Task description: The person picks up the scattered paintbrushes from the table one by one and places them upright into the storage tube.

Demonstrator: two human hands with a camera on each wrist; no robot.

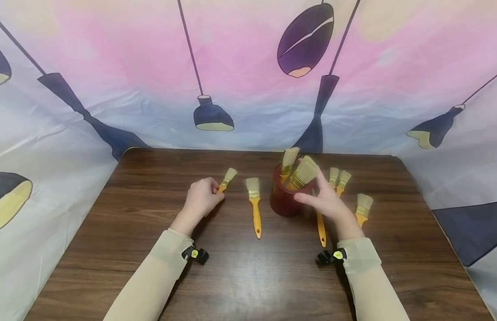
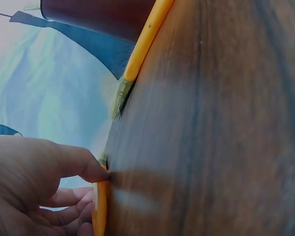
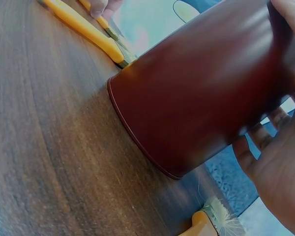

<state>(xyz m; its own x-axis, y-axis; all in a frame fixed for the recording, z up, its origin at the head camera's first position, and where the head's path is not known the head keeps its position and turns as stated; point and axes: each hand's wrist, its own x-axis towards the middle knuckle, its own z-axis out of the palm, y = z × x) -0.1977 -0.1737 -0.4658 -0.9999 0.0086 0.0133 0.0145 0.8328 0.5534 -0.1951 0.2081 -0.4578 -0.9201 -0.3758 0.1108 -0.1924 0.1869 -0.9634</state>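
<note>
My left hand (image 1: 201, 196) pinches a small paintbrush (image 1: 228, 177) between thumb and fingers, low at the left of the table, bristles pointing away. In the left wrist view its yellow handle (image 2: 102, 209) lies close along the tabletop. My right hand (image 1: 328, 200) holds a dark red cylindrical pot (image 1: 283, 203) near its rim, thumb at the front and fingers round the far side. In the right wrist view the pot (image 3: 196, 93) stands on the table. Bristle heads of a paintbrush (image 1: 289, 160) and a wider paintbrush (image 1: 305, 171) stick up out of it.
A flat paintbrush (image 1: 254, 205) lies between the left hand and the pot. Right of the pot lie several more brushes, among them a wider brush (image 1: 364, 205), partly hidden by my right arm. Printed cloth (image 1: 152, 120) hangs behind the wooden table (image 1: 248, 276).
</note>
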